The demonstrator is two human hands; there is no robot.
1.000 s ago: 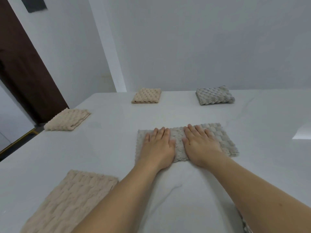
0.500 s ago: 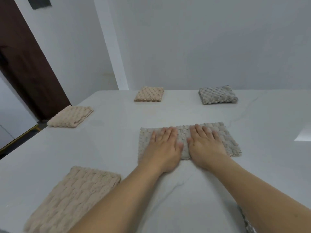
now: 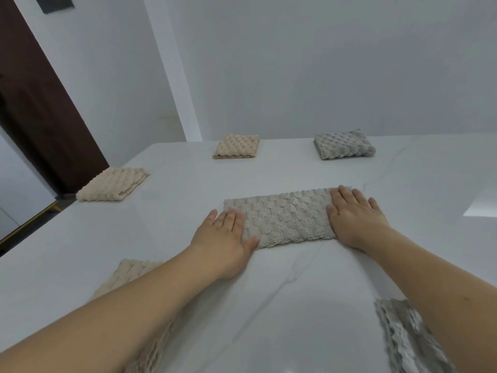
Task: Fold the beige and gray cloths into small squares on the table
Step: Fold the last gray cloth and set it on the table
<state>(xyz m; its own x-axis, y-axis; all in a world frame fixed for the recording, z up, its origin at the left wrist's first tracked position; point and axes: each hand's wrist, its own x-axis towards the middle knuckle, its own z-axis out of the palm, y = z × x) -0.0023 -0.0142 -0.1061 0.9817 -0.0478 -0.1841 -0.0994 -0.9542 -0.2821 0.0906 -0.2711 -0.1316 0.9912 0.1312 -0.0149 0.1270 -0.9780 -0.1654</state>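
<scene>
Hands, left (image 3: 224,232) and right (image 3: 355,218), flat and open, press gray cloth (image 3: 285,218) ends at 9 and 3 o'clock; smooth evenly before halving.

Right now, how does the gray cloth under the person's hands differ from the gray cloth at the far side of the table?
The near gray cloth lies as a long flat strip; the far gray cloth is a compact, thicker bundle, nearly square. The left hand and right hand press flat on the near cloth's ends; nothing touches the far one. The near one looks paler. Both share a bumpy texture and rest on the white table.
</scene>
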